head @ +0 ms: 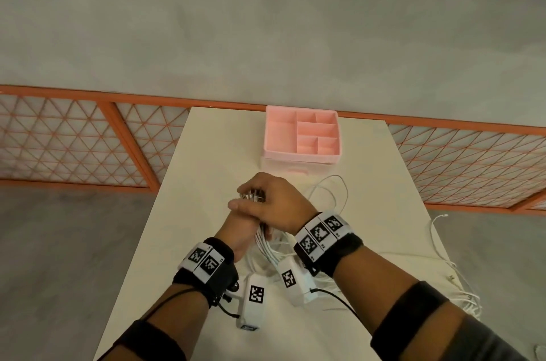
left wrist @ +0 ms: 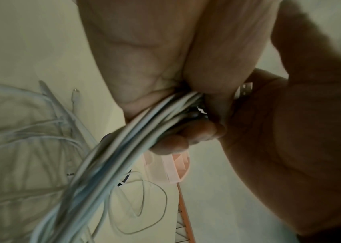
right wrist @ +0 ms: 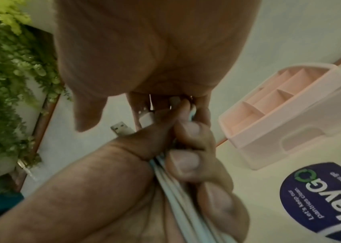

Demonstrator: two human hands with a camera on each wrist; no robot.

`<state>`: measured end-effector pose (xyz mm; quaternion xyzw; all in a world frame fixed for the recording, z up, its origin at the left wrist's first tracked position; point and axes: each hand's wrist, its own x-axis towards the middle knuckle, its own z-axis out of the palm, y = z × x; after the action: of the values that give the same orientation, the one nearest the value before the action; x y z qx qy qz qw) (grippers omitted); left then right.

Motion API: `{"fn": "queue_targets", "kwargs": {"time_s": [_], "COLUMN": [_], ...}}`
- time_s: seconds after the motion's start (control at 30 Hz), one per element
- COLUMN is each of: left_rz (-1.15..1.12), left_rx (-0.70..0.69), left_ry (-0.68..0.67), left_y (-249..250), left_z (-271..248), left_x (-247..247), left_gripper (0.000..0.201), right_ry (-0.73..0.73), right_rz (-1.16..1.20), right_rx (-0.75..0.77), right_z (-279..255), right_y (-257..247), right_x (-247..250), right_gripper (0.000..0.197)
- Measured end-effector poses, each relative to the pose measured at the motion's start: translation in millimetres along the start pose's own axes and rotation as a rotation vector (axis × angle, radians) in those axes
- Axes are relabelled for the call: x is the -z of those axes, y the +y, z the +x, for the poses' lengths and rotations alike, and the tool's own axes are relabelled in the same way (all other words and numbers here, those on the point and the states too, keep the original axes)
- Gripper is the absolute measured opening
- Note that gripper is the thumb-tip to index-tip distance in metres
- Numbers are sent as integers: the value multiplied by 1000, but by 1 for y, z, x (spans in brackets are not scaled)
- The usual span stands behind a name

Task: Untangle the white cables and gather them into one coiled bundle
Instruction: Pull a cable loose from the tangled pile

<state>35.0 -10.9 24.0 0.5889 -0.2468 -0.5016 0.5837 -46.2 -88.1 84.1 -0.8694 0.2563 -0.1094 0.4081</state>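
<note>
Several white cables (head: 267, 244) are gathered into one thick bunch over the middle of the cream table (head: 204, 183). My left hand (head: 237, 235) grips the bunch just below its plug ends, fingers curled round the strands (left wrist: 124, 139). Right above it, my right hand (head: 267, 199) covers the top and its fingers pinch the plug ends (right wrist: 146, 118). One USB plug (right wrist: 120, 128) sticks out beside my left thumb. The lower part of the bunch (right wrist: 178, 205) trails toward me. Loose loops (head: 331, 192) lie on the table to the right of my hands.
A pink compartment organiser (head: 301, 136) stands at the table's far end, just beyond my hands. One cable (head: 437, 230) hangs over the right table edge. A blue round sticker (right wrist: 321, 200) lies on the table. An orange lattice fence (head: 88, 139) runs behind.
</note>
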Motion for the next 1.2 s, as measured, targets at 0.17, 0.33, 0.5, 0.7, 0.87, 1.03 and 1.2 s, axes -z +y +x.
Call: {"fn": "queue_targets", "kwargs": {"time_s": [0.17,0.33,0.5,0.7,0.87,1.03,1.2], "left_rz": [56,44,-139,-406,-353,-311,-320], "left_rx": [40,26,17,66,48,61,90], "left_ry": [-55,0,94,139,132,43,82], "left_y": [1,2,15,13,8,-10,-28], "left_z": [-4,1,2,9,2,-8,-12], "left_x": [-2,-6,-7,2,3,2,-2], "left_gripper": [27,17,19,25,9,5,14], "right_ry": [100,139,167,-305,-231,-179,-164], "right_rz": [60,10,474,372,255,262,270], "right_rx": [-123,28,-218,-297,-274,-319,-424], "right_z": [8,6,-5,-36,-36,-35,-41], "right_y": [8,9,34,65,78,91,100], "right_x": [-4,-13,-27,-31,-25,-22,-38], "right_gripper": [12,36,96,44,48,49,49]}}
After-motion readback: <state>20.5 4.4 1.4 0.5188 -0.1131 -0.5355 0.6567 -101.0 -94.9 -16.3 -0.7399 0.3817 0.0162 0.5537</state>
